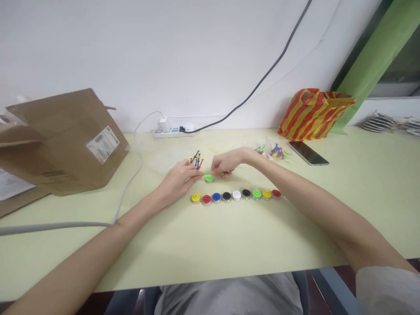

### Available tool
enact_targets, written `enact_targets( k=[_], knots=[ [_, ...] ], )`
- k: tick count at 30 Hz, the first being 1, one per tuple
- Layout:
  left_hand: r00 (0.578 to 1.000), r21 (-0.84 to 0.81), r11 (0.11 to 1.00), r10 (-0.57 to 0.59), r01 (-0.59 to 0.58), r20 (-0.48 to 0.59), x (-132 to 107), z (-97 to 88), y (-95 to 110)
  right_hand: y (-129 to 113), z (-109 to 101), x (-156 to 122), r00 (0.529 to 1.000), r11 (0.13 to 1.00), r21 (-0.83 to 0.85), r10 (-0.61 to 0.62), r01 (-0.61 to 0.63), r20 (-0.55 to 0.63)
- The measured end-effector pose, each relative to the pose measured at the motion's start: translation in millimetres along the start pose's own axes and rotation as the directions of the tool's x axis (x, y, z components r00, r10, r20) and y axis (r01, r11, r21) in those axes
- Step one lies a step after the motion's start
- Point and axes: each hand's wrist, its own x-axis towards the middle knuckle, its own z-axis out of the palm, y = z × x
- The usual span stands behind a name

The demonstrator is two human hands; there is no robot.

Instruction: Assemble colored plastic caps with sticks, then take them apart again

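Note:
My left hand point(180, 179) pinches a thin bright green plastic strip point(205, 176) between thumb and fingers. Close on its right, my right hand point(226, 164) is closed, its fingertips at the same green parts; a bit of green plastic point(222, 174) shows under its curled fingers. Between the fingertips sits a small round green-topped piece point(209, 179) with a clear base, standing on the table. Nearer me runs a row of similar round pieces in several colours, among them a yellow one point(196, 198), a blue one point(216, 197) and a white one point(236, 195).
Loose coloured plastic sticks point(197, 160) lie behind my left hand. Clear bags of small parts point(277, 151), a phone point(309, 153) and a striped bag point(310, 113) are at the right. A cardboard box point(65, 144), a grey cable point(126, 186) and a power strip point(173, 133) lie left and back.

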Motion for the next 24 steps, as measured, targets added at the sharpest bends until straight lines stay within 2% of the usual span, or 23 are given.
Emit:
enact_targets(
  k=[12, 17, 24],
  knots=[
    [1.000, 0.038, 0.999, 0.003, -0.003, -0.006, 0.4, -2.0, -1.9, -5.0, 3.3, 3.7, 0.997, 1.000, -0.024, 0.009, -0.011, -0.071],
    [1.000, 0.037, 0.999, 0.001, -0.001, -0.004, 0.6, -3.2, -1.2, -6.9, 3.5, 1.5, 0.998, 1.000, -0.013, -0.002, 0.001, -0.061],
    [0.999, -0.008, 1.000, -0.022, 0.022, 0.031, 0.3, -0.5, 1.6, -13.7, 11.1, 11.1, 0.986, 0.983, -0.110, 0.138, -0.148, -0.096]
  ],
)
